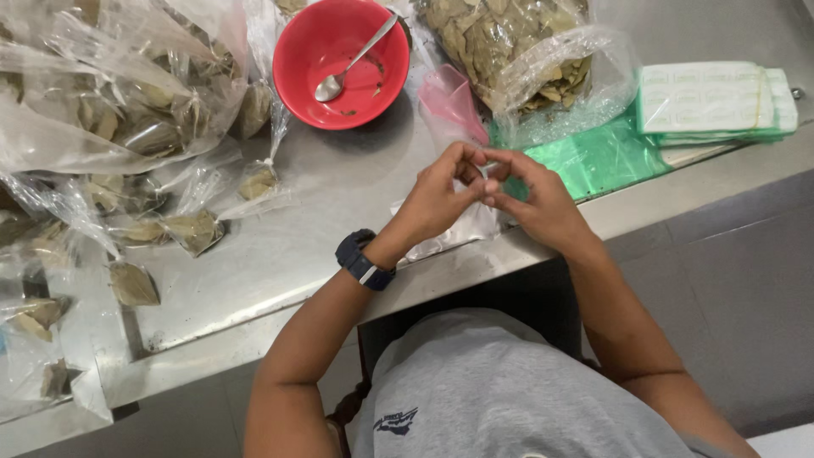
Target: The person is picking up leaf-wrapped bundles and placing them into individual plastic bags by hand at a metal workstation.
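Hands: left hand (437, 199) and right hand (534, 203) meet fingertip to fingertip, pinching a small clear bag (462, 229); its axis unclear
Red bowl (309, 51): spoon (356, 59)
Large bag (509, 42): dried leaves

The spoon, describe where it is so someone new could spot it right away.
On the steel table, look beyond the hands for the red bowl. The spoon leans inside, handle over the rim. It is the only metal utensil among bags of dried leaves.

steel worktable (280, 263), grey floor (746, 280)
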